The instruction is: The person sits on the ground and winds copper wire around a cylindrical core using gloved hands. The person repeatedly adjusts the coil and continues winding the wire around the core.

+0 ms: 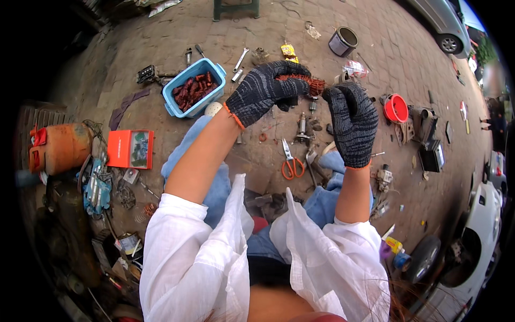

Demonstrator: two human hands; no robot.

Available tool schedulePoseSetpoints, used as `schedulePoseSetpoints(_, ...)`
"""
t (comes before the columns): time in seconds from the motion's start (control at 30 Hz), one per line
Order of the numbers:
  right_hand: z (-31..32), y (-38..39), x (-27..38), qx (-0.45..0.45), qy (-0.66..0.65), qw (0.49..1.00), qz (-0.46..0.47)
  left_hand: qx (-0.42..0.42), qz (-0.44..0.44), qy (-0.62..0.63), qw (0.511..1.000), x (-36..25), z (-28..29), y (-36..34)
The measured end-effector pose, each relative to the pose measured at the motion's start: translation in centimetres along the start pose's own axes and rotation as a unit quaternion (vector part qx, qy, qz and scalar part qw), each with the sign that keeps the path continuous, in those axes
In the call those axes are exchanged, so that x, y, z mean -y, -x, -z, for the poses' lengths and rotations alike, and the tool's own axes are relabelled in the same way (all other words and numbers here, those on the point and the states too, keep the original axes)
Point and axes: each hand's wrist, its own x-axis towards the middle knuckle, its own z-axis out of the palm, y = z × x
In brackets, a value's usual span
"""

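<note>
Dark grey knit gloves with orange cuffs cover both hands. My left hand point(271, 88) is closed around a bundle of reddish copper wire point(317, 86), whose end sticks out past the fingertips. My right hand point(351, 121) is just right of it, fingers curled and fingertips close to the wire's end; what they pinch, if anything, is hidden. Below the hands lie orange-handled scissors point(292, 165) and a metal shaft-like part point(302, 127) on the ground. Left of my left hand stands a light blue plastic basin point(170, 103) holding many dark reddish-brown pieces point(194, 92).
A wrench point(241, 60), a dark open can point(343, 42) and a red bowl point(396, 109) are on the brick paving. At left are an orange gas cylinder point(64, 147) and a red box point(119, 148). Loose metal parts lie around my legs. Cars point(477, 236) stand at right.
</note>
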Motion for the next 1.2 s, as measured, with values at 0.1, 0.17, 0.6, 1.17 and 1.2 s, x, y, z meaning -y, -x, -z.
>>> schedulePoseSetpoints(0.1, -1.0, 0.5, 1.0, 0.007, 0.04, 0.997, 0.065, -0.011, 0.004, 0.084, 0.996, 0.0, 0.1, 0.1)
schedulePoseSetpoints(0.17, -1.9, 1.1, 0.7, 0.01, 0.009, 0.999, 0.043, -0.007, 0.003, 0.14, 0.99, 0.1, 0.0, 0.2)
schedulePoseSetpoints(0.6, -2.8, 2.5, 0.0, 0.015, -0.061, 0.998, 0.003, 0.022, 0.015, 0.063, 0.998, -0.2, -0.6, 0.2)
schedulePoseSetpoints(1.17, -3.3, 1.6, -3.8, 0.053, -0.045, 0.998, -0.008, 0.012, 0.121, 0.311, 0.943, 1.6, 0.0, -0.4)
schedulePoseSetpoints(1.2, -3.3, 1.5, -3.6, 0.054, -0.05, 0.997, -0.014, 0.033, 0.094, 0.287, 0.953, 1.6, 0.0, -0.3)
